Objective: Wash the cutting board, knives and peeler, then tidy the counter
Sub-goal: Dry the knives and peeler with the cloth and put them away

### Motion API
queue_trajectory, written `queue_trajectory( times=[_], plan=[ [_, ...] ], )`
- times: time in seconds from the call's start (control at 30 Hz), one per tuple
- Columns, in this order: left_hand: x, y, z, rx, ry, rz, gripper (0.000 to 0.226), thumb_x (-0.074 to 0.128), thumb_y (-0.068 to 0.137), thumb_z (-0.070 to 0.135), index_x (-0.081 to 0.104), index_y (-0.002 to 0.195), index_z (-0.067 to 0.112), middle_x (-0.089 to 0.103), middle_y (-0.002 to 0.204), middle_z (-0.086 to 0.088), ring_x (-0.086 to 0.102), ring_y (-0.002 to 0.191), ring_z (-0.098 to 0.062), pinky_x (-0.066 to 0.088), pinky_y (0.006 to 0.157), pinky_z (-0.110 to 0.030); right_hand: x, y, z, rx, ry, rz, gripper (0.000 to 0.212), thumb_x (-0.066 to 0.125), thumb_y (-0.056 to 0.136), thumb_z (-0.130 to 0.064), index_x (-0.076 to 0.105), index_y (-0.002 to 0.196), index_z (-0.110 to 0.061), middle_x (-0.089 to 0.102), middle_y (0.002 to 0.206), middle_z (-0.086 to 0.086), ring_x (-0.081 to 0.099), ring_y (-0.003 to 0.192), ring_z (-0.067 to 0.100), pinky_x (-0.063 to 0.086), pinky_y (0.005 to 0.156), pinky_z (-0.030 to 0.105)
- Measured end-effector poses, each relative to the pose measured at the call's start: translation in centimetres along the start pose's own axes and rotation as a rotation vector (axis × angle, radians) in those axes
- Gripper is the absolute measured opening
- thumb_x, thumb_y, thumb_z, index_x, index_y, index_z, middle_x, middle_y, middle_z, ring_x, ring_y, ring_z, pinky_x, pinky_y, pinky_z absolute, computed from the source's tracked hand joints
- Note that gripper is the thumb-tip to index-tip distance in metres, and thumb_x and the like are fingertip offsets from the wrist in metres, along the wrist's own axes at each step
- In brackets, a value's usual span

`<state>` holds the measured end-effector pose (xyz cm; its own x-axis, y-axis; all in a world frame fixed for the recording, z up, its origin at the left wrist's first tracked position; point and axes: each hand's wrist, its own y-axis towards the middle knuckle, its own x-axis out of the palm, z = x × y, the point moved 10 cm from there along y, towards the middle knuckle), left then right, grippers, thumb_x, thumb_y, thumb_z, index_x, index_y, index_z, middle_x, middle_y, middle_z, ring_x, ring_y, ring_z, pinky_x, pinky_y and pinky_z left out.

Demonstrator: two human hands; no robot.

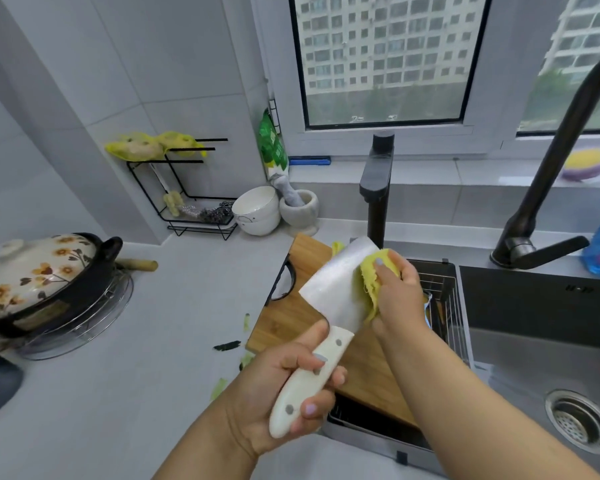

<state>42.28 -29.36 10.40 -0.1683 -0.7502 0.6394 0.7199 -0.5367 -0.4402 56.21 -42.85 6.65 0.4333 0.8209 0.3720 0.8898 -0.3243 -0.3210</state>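
Status: washing is in progress, tidying not begun. Green vegetable scraps (pixel 227 345) lie on the counter (pixel 153 341) at left, uncleared. The wooden cutting board (pixel 309 306) lies across the sink's left edge, apparently unwashed. No peeler is visible.

My left hand (pixel 284 393) wraps all fingers around the cleaver's white handle, blade up and angled away from me over the board. My right hand (pixel 399 292) pinches a yellow cloth (pixel 371 282) against the cleaver (pixel 333 282) blade's right edge, thumb on top, forearm crossing the sink (pixel 534 358).
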Motion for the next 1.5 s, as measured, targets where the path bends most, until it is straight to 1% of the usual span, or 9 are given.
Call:
queue_trajectory(
  times=[0.13, 0.47, 0.67, 0.8, 0.87, 1.03, 1.2, 1.37, 1.5],
  plan=[
    [-3.6, -1.7, 1.1, 0.089, 0.491, 0.406, 0.018, 0.048, 0.098, 0.022, 0.063, 0.102, 0.013, 0.060, 0.072, -0.011, 0.043, 0.044, -0.017, 0.026, 0.037, -0.017, -0.5, 1.2, -0.4, -0.009, 0.010, 0.039, 0.043, 0.056, 0.096, -0.018, 0.045, 0.136, -0.031, 0.059, 0.119, 0.002, 0.061, 0.101, 0.020, 0.054, 0.087, 0.038],
    [-5.0, -2.2, 5.9, 0.382, 0.582, 0.819, 0.068, 0.018, 0.074, 0.081, 0.053, 0.095, 0.027, 0.056, 0.073, -0.010, 0.045, 0.040, -0.011, 0.034, 0.039, -0.022, 4.7, -6.7, 3.3, 0.309, 0.376, -0.239, 0.034, 0.035, 0.103, -0.039, 0.058, 0.123, -0.023, 0.072, 0.106, 0.013, 0.071, 0.090, 0.033, 0.051, 0.086, 0.051],
    [-4.6, -1.4, 7.1, 0.491, 0.659, 0.847, 0.102, 0.008, 0.046, 0.104, 0.053, 0.118, 0.047, 0.066, 0.118, -0.004, 0.058, 0.116, -0.036, 0.046, 0.097, -0.056, 7.3, -9.8, 4.5, 0.121, -0.156, -0.354, 0.037, 0.043, 0.099, -0.040, 0.041, 0.137, -0.039, 0.064, 0.121, -0.001, 0.064, 0.105, 0.022, 0.056, 0.080, 0.039],
    [-5.2, -1.1, 6.1, 0.401, 0.497, 0.788, 0.083, 0.016, 0.074, 0.087, 0.059, 0.111, 0.027, 0.063, 0.077, -0.016, 0.059, 0.057, -0.032, 0.039, 0.044, -0.026, 6.8, -8.6, 5.1, 0.211, -0.090, -0.345, 0.026, 0.042, 0.098, -0.044, 0.055, 0.120, -0.037, 0.071, 0.108, 0.010, 0.067, 0.098, 0.032, 0.052, 0.091, 0.053],
    [-5.0, -1.2, 6.2, 0.408, 0.374, 0.702, 0.071, 0.016, 0.086, 0.075, 0.057, 0.097, 0.018, 0.050, 0.057, -0.008, 0.036, 0.039, -0.018, 0.025, 0.045, -0.023, 6.0, -7.2, 4.5, 0.195, -0.094, -0.262, 0.030, 0.041, 0.096, -0.047, 0.054, 0.121, -0.040, 0.064, 0.121, 0.014, 0.060, 0.105, 0.033, 0.045, 0.098, 0.056],
    [-5.1, -3.2, 7.2, 0.465, 0.296, 0.615, 0.057, 0.024, 0.094, 0.066, 0.051, 0.101, 0.017, 0.048, 0.057, -0.004, 0.033, 0.037, -0.013, 0.021, 0.041, -0.018, 6.1, -4.4, 0.8, 0.021, -0.368, -0.243, 0.047, 0.027, 0.102, -0.046, 0.039, 0.144, -0.028, 0.042, 0.147, 0.001, 0.040, 0.134, 0.027, 0.030, 0.113, 0.044],
    [-4.5, -5.4, 8.2, 0.541, 0.222, 0.516, 0.036, 0.072, 0.080, 0.030, 0.041, 0.085, 0.011, 0.047, 0.058, -0.003, 0.034, 0.035, -0.012, 0.022, 0.035, -0.015, 10.4, -7.4, -1.5, -0.479, -0.766, -0.384, 0.029, 0.051, 0.095, -0.038, 0.058, 0.122, -0.031, 0.054, 0.129, -0.006, 0.050, 0.120, 0.015, 0.042, 0.101, 0.036],
    [-5.2, -8.3, 8.4, 0.481, 0.153, 0.532, 0.017, 0.054, 0.092, 0.023, 0.045, 0.089, 0.009, 0.045, 0.055, -0.004, 0.038, 0.033, -0.012, 0.023, 0.032, -0.014, 15.5, -15.7, -5.8, -1.160, -0.699, -0.583, 0.043, 0.078, 0.076, -0.009, 0.062, 0.114, -0.020, 0.051, 0.108, -0.019, 0.050, 0.097, 0.003, 0.048, 0.083, 0.025],
    [-7.1, -11.4, 8.5, 0.410, 0.057, 0.576, 0.021, 0.051, 0.092, 0.030, 0.047, 0.086, 0.010, 0.044, 0.053, -0.004, 0.040, 0.030, -0.012, 0.021, 0.029, -0.012, 19.8, -17.8, -4.8, -1.137, -0.794, -0.852, 0.046, 0.079, 0.074, -0.009, 0.065, 0.114, -0.026, 0.058, 0.112, -0.013, 0.047, 0.101, -0.004, 0.041, 0.086, 0.017]
  ],
)
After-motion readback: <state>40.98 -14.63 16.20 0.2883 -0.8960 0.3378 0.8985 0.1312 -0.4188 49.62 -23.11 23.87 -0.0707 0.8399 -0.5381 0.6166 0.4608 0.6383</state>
